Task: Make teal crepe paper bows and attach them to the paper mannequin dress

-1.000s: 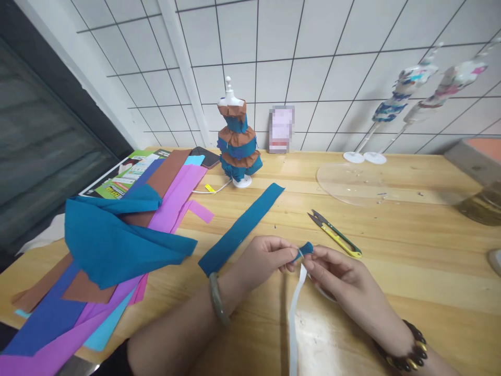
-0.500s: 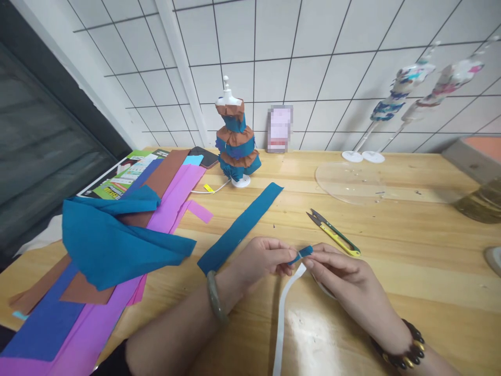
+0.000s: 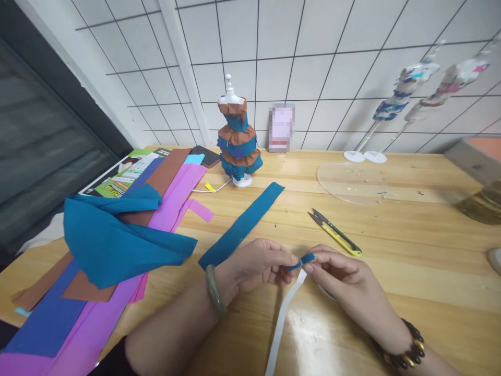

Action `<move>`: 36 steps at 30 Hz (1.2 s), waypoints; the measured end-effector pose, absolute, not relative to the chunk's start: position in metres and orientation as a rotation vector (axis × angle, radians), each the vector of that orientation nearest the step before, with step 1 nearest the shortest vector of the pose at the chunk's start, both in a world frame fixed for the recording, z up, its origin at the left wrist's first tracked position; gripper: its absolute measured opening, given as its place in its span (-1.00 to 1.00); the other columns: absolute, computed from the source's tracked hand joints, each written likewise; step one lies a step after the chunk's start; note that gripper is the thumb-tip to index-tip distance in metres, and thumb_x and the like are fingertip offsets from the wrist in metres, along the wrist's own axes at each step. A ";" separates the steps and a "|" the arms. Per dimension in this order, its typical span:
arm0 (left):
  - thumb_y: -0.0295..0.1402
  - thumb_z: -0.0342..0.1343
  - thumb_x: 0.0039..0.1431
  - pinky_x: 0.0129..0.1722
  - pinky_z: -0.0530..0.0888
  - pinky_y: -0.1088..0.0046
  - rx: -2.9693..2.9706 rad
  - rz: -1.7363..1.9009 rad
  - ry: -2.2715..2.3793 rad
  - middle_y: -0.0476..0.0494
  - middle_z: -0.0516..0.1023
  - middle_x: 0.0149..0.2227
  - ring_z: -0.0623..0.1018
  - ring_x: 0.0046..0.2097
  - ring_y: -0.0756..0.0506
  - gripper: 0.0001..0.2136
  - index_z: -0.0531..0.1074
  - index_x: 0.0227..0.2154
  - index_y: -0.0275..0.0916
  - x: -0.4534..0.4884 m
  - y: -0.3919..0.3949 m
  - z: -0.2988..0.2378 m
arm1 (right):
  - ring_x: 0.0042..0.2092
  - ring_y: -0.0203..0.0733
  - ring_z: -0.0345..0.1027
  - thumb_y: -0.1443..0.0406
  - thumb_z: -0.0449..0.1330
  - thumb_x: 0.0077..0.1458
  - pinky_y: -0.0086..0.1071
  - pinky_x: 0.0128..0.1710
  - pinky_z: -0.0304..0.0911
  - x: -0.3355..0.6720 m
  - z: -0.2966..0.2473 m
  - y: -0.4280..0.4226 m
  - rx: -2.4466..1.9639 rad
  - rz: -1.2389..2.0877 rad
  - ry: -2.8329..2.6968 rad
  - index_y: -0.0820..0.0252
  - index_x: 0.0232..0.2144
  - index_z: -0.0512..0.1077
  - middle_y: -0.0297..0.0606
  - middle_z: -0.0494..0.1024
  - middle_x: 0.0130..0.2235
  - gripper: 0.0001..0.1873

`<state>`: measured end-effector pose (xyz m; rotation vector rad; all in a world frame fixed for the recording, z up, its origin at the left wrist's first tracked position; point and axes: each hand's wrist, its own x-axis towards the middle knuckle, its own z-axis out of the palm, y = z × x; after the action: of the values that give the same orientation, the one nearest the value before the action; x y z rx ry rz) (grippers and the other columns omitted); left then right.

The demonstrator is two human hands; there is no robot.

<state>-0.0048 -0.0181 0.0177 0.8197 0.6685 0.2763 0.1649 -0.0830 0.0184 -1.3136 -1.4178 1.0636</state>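
Small teal piece (image 3: 308, 258) between my fingertips, just below and right of the frame's centre.
My left hand (image 3: 261, 265) pinches one end, my right hand (image 3: 341, 274) the other; the white strip (image 3: 281, 318) hangs toward the bottom edge, its top by my right thumb. Whether they're joined, I can't tell. I'd judge a light, even pinch best, with the strip untwisted, so the folds don't slip or crush.

Bright, diffuse light; glare on tabletop (image 3: 321, 331); soft shadow beside white ribbon (image 3: 284, 309); dress forms (image 3: 415, 77) stretched, slightly blurred near right edge; phone (image 3: 282, 128) pixelated.
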 end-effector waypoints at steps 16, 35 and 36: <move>-0.28 0.06 0.02 -0.60 0.30 0.57 0.874 0.098 0.671 -0.05 0.45 -0.57 0.42 -0.59 0.06 -0.83 0.31 -0.47 -0.30 -0.004 -0.016 0.020 | -0.35 -0.23 0.39 0.21 0.19 0.00 -0.38 -0.34 0.33 0.163 0.024 -0.084 -1.265 1.227 -1.361 0.12 -0.35 0.52 -0.22 0.54 -0.31 -0.83; -0.39 0.08 0.02 -0.18 0.44 0.39 1.463 0.696 0.858 -0.24 0.55 -0.29 0.52 -0.24 -0.08 -0.84 0.44 -0.34 -0.36 0.007 -0.031 0.017 | -0.63 -0.50 -0.13 0.14 0.27 -0.12 -0.56 -0.68 -0.19 0.163 0.015 -0.082 -1.426 1.409 -0.965 0.21 -0.44 0.41 -0.48 0.20 -0.64 -0.73; -0.39 0.08 0.03 -0.19 0.44 0.39 1.483 0.701 0.869 -0.23 0.55 -0.29 0.52 -0.24 -0.08 -0.85 0.45 -0.35 -0.35 0.007 -0.031 0.016 | -0.63 -0.49 -0.13 0.14 0.27 -0.12 -0.56 -0.68 -0.19 0.164 0.015 -0.082 -1.428 1.408 -0.980 0.21 -0.44 0.42 -0.48 0.20 -0.64 -0.74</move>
<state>0.0065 -0.0311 0.0159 1.4829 0.8694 0.7009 0.1635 -0.0820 0.0150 -1.4278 -0.9799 1.4084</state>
